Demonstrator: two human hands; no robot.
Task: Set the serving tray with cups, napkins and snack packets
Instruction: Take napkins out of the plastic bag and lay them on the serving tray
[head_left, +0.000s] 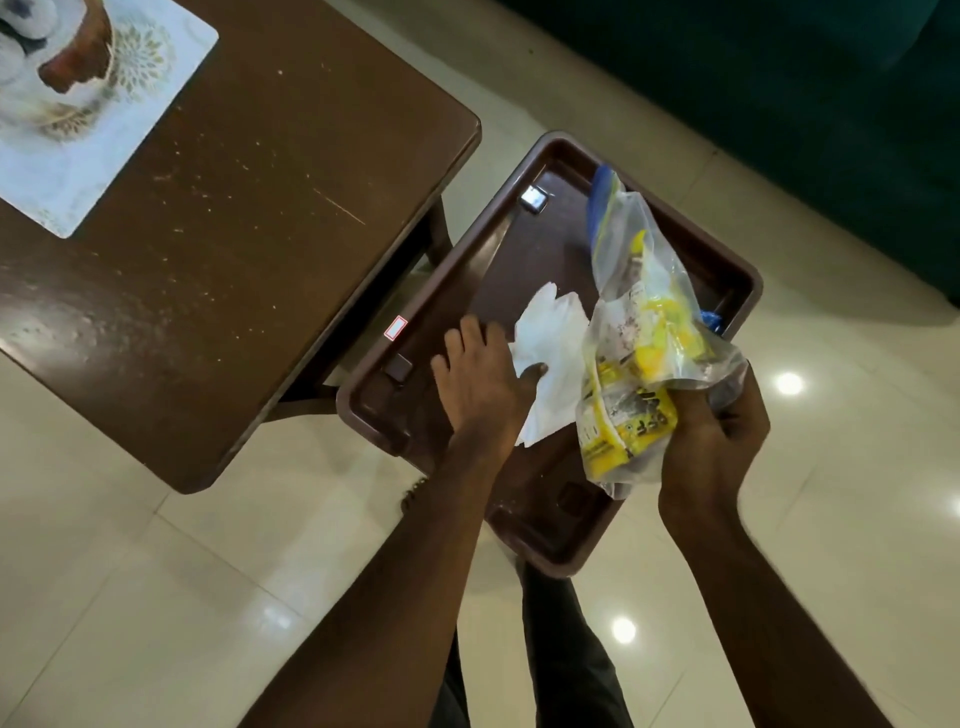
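Beside a brown desk, a napkin is pinched over the tray by left fingers; right fingers clutch a snack bag, probably emptied next.

One dark brown rectangular plastic tray is in view. There is one crumpled white paper napkin and one clear plastic bag of yellow snack packets; how many packets it contains cannot be told. One dark brown wooden table carries one pale printed placemat. Two bare hands show, the left hand and the right hand.
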